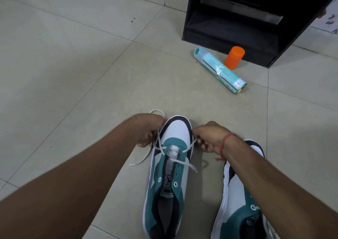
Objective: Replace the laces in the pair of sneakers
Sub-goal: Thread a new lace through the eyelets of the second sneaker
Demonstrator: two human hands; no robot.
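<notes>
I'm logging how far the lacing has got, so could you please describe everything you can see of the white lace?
The white lace is a flat, woven-looking cord threaded only through the lowest eyelets, near the toe of the left-hand sneaker. It crosses over the tongue, and the eyelets above stay empty. The left hand grips one side, with a loop rising behind the hand and a loose end trailing on the tiled floor. The right hand pinches the other side, pulled out sideways. One tipped end lies across the sneaker's right flank.

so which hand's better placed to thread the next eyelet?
Probably the left hand: its lace end hangs free beside the sneaker, ready to feed. The right hand is pulling its strand taut.
</notes>
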